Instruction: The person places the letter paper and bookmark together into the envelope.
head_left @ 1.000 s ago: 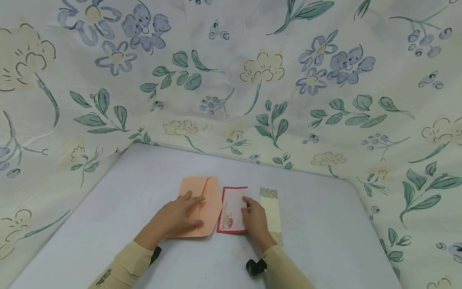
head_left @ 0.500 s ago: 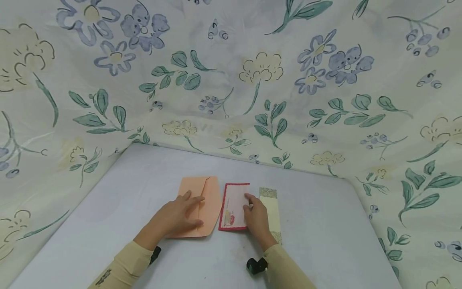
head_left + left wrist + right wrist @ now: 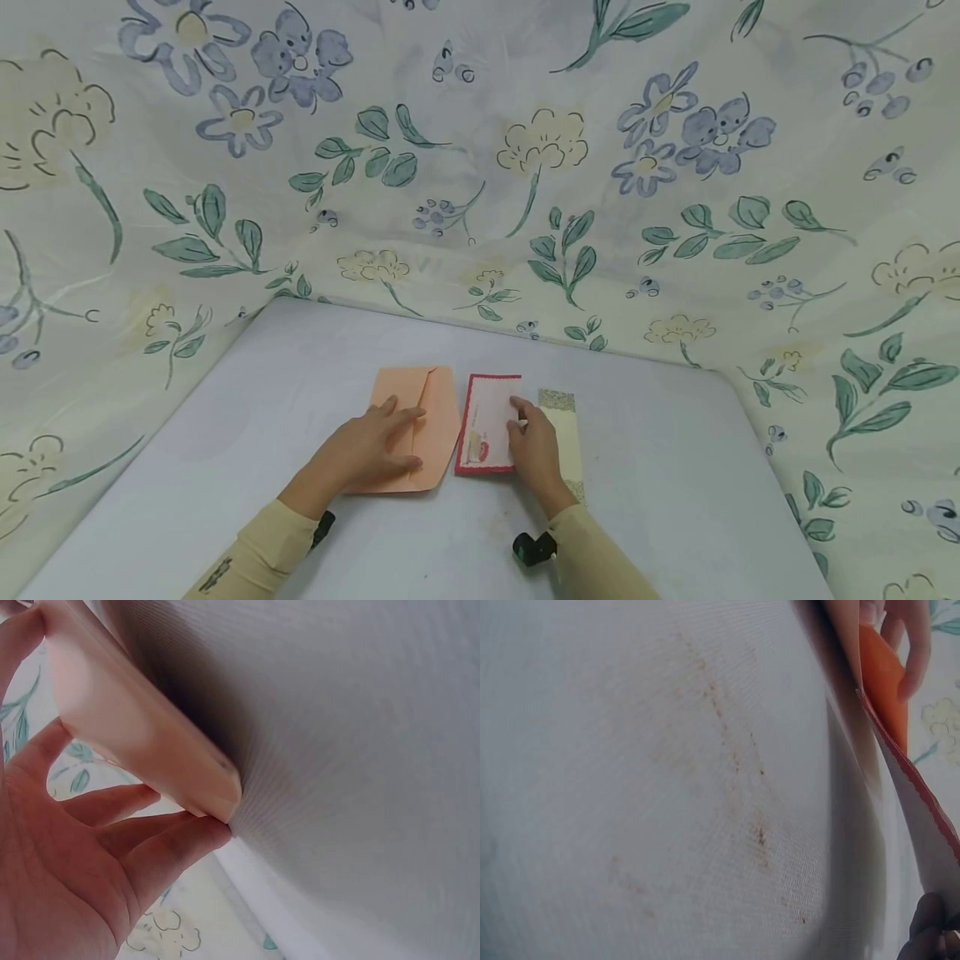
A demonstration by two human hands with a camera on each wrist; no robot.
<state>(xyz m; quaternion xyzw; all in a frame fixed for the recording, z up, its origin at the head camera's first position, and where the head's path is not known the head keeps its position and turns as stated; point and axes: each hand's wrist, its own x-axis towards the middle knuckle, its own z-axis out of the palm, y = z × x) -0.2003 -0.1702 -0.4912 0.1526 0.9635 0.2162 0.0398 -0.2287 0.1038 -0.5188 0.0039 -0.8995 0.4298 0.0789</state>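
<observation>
On the desk [image 3: 667, 475], the card [image 3: 489, 421], pinched in the fingers of the right hand [image 3: 537, 450], has been shifted slightly farther away, seemingly nearer level with the envelope [image 3: 442, 442] beside it; the latter is touched by the left hand [image 3: 363, 446], fingers apart.

Envelope [image 3: 442, 442] leftmost on the table [image 3: 675, 483], left hand [image 3: 363, 450] on top; here's the card [image 3: 489, 417] just beside it, right hand [image 3: 537, 454] at the card's right edge, strip [image 3: 564, 429] rightmost!

"Which colours are before you?"
"At my eleven o'clock, a peach envelope [image 3: 441, 429]; at twelve, a pale card [image 3: 489, 419], red-edged."
"And at one?"
"Cream strip [image 3: 570, 442], speckled greenish ends."
</observation>
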